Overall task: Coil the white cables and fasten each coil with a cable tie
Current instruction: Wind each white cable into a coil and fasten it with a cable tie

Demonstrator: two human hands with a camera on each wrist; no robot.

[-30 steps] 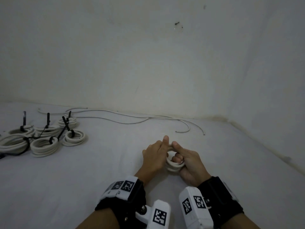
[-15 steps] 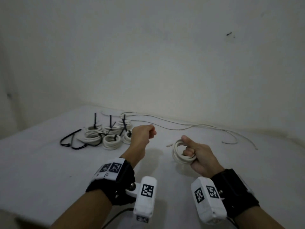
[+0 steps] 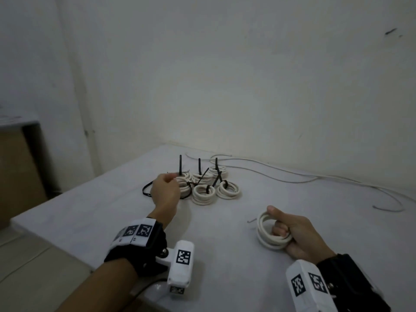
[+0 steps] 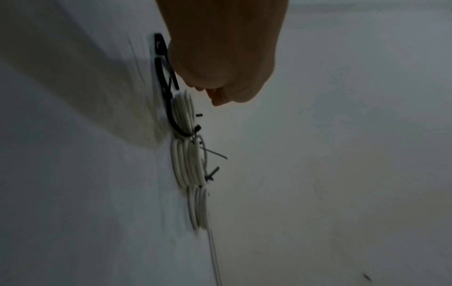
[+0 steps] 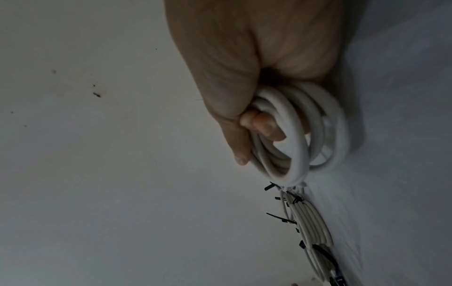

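My right hand (image 3: 275, 220) (image 5: 252, 143) grips a white cable coil (image 3: 264, 239) (image 5: 298, 151) with no tie on it, thumb on top and fingers curled through its middle, just above the table. My left hand (image 3: 172, 177) (image 4: 212, 94) hovers with curled fingers over loose black cable ties (image 3: 146, 191) (image 4: 161, 63) and holds nothing that I can see. Right of those ties lie several tied coils (image 3: 203, 194) (image 4: 188, 164) (image 5: 313, 222), their black tie tails sticking up.
Loose white cables (image 3: 292, 179) run along the back of the white table (image 3: 90, 210) by the wall. The table's left edge drops to the floor, where a brown box (image 3: 18, 172) stands. A small dark scrap (image 3: 252, 220) lies left of the held coil.
My left hand let go of the coil and moved left and away to the black ties. The right hand kept the coil. The head view swung left.
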